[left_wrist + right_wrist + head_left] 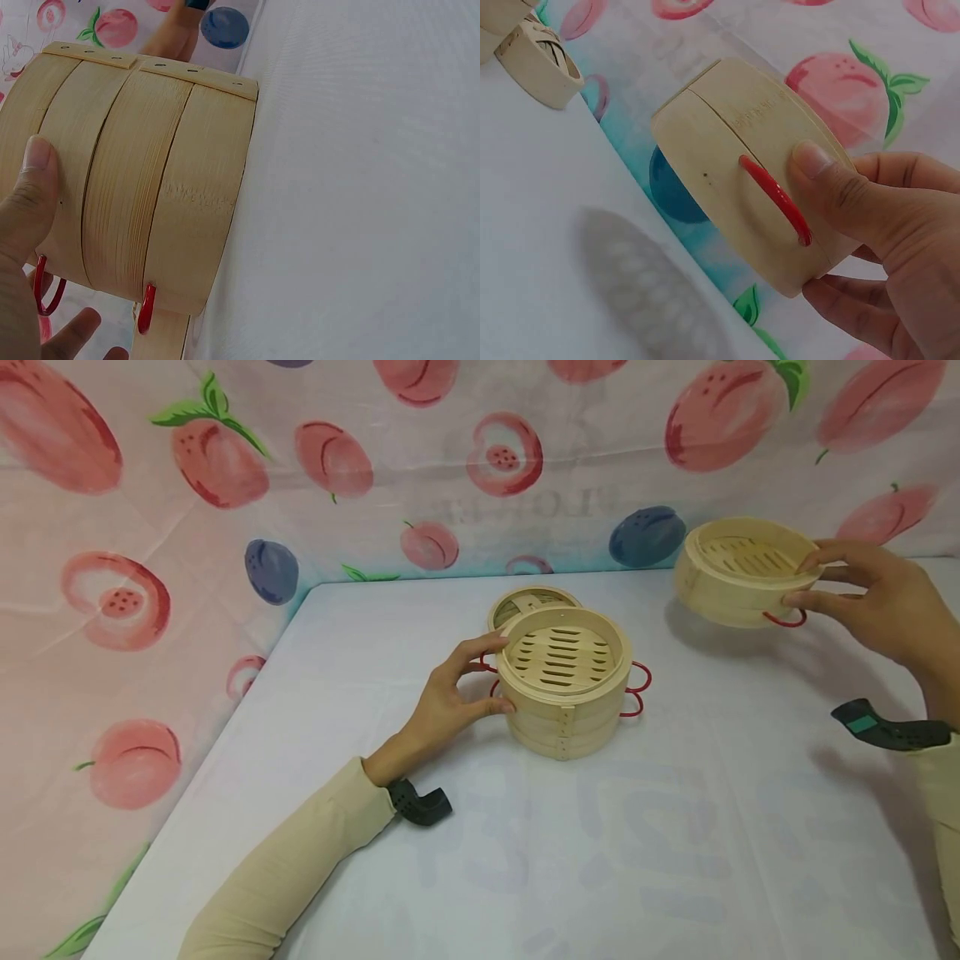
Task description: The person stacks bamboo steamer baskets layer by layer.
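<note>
A stack of round bamboo steamer baskets [566, 718] stands mid-table, with a slatted floor on top and red loop handles at its sides. My left hand [457, 685] holds the stack's left side, thumb toward the front; in the left wrist view the thumb [30, 195] presses the bamboo wall. At the right, my right hand [877, 593] grips another steamer basket [720, 593] by its rim and side, raised above the table. A red handle [776, 199] on that basket shows in the right wrist view, next to the thumb.
Behind the stack lies the round woven steamer lid [517, 603], partly hidden by it. The white table [337, 635] meets a fruit-printed cloth [420, 468] at its back and left edges. Dark curved devices [420, 803] are worn at both wrists.
</note>
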{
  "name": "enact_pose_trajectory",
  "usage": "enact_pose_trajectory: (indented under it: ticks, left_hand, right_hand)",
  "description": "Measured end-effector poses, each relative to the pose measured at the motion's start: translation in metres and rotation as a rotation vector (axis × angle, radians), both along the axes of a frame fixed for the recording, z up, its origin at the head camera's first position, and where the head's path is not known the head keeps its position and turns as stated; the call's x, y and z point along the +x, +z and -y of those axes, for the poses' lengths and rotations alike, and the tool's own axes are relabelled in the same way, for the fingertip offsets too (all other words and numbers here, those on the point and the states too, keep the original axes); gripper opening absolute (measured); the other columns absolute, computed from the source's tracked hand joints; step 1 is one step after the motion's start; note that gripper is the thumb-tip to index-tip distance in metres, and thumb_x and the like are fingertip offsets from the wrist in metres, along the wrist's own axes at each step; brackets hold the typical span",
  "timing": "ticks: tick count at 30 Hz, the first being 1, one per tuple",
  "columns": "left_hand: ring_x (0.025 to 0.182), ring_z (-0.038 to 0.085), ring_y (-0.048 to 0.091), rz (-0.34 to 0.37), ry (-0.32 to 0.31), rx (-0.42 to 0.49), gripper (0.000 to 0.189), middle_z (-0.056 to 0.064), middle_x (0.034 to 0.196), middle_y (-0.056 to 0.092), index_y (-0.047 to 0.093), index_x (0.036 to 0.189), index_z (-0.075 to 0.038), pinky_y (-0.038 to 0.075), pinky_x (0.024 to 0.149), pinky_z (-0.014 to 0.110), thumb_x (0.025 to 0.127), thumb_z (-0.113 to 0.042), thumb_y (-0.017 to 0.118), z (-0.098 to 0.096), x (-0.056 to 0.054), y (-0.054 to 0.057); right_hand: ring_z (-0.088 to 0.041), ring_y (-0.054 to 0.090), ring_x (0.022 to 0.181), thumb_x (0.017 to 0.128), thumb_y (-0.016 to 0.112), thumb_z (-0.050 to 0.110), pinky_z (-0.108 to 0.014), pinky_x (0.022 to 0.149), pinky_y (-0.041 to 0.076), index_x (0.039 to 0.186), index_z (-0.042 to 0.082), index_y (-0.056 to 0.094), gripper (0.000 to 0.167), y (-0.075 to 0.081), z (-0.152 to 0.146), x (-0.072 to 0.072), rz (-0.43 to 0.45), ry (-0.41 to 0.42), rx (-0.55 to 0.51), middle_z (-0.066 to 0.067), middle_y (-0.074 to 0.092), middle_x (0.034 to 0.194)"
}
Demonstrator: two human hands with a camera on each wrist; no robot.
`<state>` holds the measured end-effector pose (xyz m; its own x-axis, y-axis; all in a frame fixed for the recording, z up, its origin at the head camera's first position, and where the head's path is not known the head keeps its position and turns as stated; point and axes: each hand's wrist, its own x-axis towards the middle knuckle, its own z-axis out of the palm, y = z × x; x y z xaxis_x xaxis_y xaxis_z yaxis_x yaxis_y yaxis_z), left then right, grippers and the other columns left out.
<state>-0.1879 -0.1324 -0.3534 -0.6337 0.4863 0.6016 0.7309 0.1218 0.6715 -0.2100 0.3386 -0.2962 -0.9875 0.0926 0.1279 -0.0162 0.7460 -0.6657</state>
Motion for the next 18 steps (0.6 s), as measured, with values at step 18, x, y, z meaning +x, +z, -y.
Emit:
enact_pose_trajectory:
  ticks: [18]
  left_hand:
    - [0.132,0.025,0.039,0.007,0.025,-0.007,0.072,0.025,0.137,0.045,0.045,0.128,0.007,0.044,0.093,0.048,0.066,0.009,0.081,-0.008,0.021,0.028]
  right_hand:
    - [-0.047,0.035,0.13,0.09,0.066,0.034,-0.07,0.09,0.035,0.121,0.017,0.055,0.037,0.025,0.024,0.002,-0.045,0.039,0.056,-0.006,0.025,0.156]
